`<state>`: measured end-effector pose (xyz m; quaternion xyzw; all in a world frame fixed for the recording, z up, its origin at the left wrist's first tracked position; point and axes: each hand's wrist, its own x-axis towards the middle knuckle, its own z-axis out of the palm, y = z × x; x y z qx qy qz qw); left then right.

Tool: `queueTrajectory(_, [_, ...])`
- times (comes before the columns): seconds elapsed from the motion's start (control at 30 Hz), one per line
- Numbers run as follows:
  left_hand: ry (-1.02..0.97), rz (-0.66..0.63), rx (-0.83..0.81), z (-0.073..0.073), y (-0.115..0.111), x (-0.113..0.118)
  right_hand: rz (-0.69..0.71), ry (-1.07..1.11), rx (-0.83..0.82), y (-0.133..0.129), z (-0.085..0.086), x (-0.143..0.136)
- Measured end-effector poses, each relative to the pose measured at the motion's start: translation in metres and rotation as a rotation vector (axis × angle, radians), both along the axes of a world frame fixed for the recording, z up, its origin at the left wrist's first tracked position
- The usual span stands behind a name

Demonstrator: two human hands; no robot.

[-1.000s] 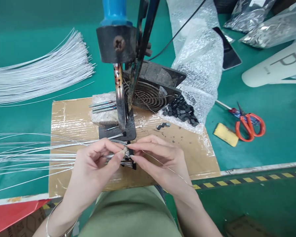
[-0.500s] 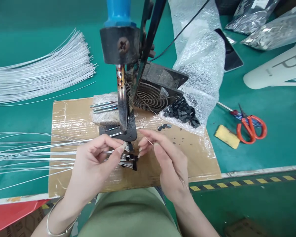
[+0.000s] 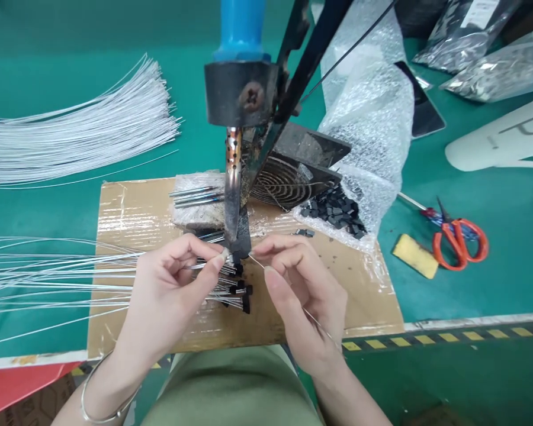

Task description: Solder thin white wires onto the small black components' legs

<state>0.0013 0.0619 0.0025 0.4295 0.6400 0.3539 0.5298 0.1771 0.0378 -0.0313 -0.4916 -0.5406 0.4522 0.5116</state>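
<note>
My left hand (image 3: 177, 296) pinches the end of a white wire between thumb and forefinger, just below the tip of the soldering iron (image 3: 232, 201). Thin solder wire (image 3: 256, 261) is held between the thumb and fingers of my right hand (image 3: 308, 296), its free end pointing left toward my left fingertips. Under and beside my left hand, several white wires (image 3: 115, 275) run in from the left and end in small black connectors (image 3: 246, 303) on the cardboard (image 3: 266, 325). The piece right at my left fingertips is partly hidden.
Behind the iron stands a fan (image 3: 288, 180). Bubble wrap (image 3: 368, 118) holds loose black connectors (image 3: 337, 210). At right are a yellow sponge (image 3: 414, 255), orange-handled scissors (image 3: 459, 239) and a white cup-like object (image 3: 493, 136). A thick bundle of white wires (image 3: 93, 130) lies at upper left.
My right hand has closed more round the solder wire, whose end now sits nearer my left fingertips. The view has shifted, so the iron appears farther right. My left hand keeps its pinch.
</note>
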Motion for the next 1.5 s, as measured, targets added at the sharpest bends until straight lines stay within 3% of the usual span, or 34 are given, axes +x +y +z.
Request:
queueTrajectory(0.27, [0.001,-0.026,0.034,-0.004,0.003,-0.001,-0.11,-0.055,0.136,0.003,-0.008,-0.007])
queueTrajectory(0.43, [0.02,-0.026,0.028,-0.004,0.003,0.0,-0.041,-0.237,0.058,-0.002,-0.009,0.0])
queueTrajectory(0.6, [0.015,-0.028,0.038,-0.005,0.003,0.0,-0.015,-0.152,-0.036,-0.004,-0.006,0.002])
queueTrajectory(0.9, [0.01,-0.009,0.047,-0.004,0.006,0.002,-0.094,-0.002,-0.014,0.001,-0.002,-0.007])
queueTrajectory(1.5, [0.033,0.043,0.079,0.004,0.014,0.004,-0.077,-0.036,-0.012,0.009,0.009,-0.013])
